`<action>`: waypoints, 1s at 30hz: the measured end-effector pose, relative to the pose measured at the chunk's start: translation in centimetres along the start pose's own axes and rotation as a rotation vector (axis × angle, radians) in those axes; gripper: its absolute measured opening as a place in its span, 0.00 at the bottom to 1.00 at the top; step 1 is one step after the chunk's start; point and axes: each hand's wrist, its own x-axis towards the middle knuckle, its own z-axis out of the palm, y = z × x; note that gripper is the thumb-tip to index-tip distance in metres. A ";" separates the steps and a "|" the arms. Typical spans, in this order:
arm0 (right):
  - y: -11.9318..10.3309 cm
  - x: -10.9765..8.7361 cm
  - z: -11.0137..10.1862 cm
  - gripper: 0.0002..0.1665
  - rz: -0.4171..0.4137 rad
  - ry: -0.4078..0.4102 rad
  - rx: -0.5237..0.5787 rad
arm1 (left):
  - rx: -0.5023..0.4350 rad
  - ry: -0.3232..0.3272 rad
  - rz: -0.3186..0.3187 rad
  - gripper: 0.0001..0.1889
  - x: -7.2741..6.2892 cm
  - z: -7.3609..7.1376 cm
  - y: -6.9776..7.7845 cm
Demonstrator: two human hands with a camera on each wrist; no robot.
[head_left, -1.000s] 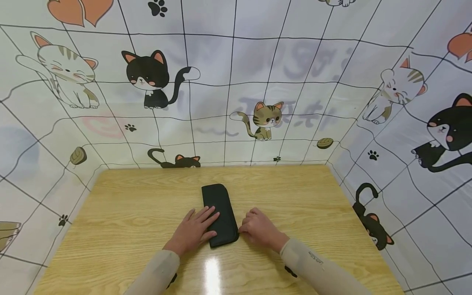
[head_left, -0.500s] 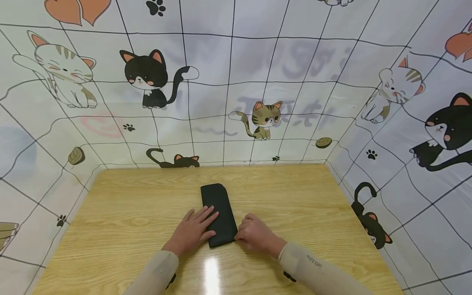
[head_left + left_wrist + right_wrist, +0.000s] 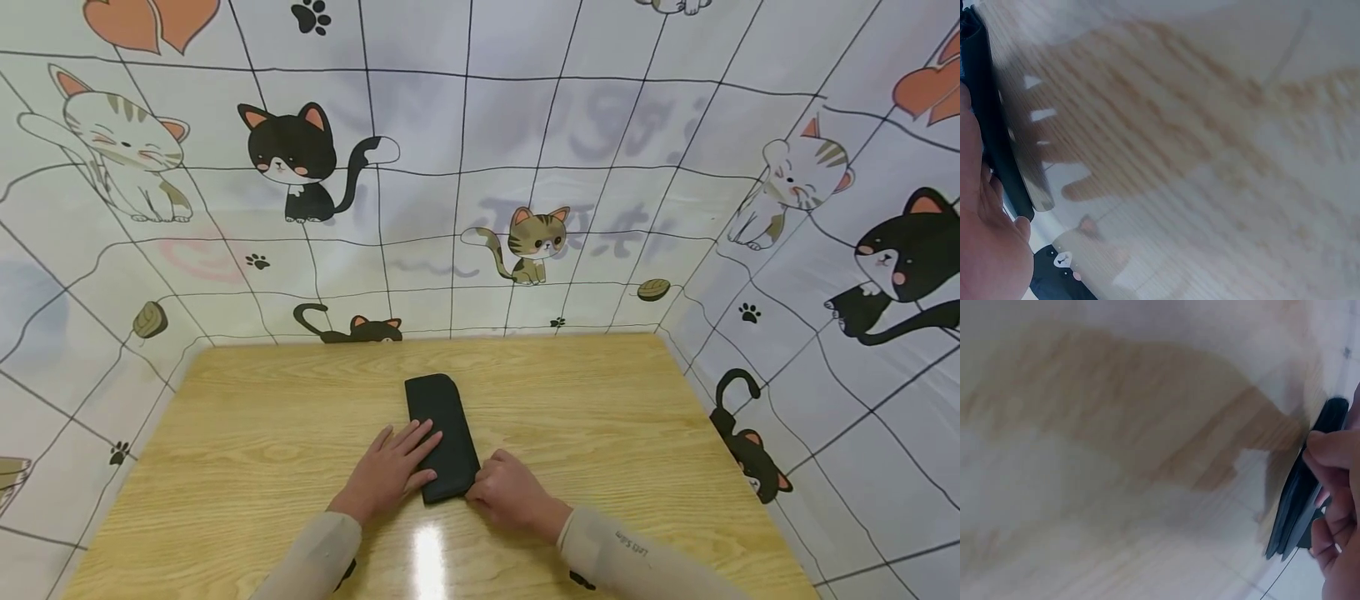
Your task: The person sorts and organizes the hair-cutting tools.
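A flat black zip pouch (image 3: 442, 404) with rounded right corners lies on the wooden table (image 3: 585, 392), tilted slightly. My left hand (image 3: 385, 473) rests across its left half, fingers spread and straight, pressing it down. At the pouch's lower right corner my right hand (image 3: 513, 492) has curled fingers, with thumb and forefinger pinching at the edge. In the right wrist view, the pouch's side (image 3: 1291, 500) shows two layers with a dark line between them; whatever small part sits between the fingertips is hidden. The left wrist view catches the pouch's other long edge (image 3: 994, 119).
White cloth walls (image 3: 420, 208) printed with cats and grid lines surround the table at the back and sides. A bright light reflection (image 3: 429, 558) falls on the tabletop near the front, between the two sleeves.
My right hand has slid down along the pouch's right edge, toward the body and round to the lower right corner. The left hand and the pouch hold their place on the table.
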 end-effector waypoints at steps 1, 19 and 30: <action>-0.3 0.1 0.0 0.04 0.009 -0.007 0.008 | -0.001 0.001 0.000 0.33 0.0 0.0 0.0; -2.9 2.2 0.5 0.05 0.006 -0.083 -0.093 | 0.042 0.027 -0.005 0.33 0.1 0.2 0.2; -3.4 2.8 0.6 0.05 -0.023 -0.045 -0.089 | 0.076 0.028 -0.001 0.33 0.2 0.4 0.3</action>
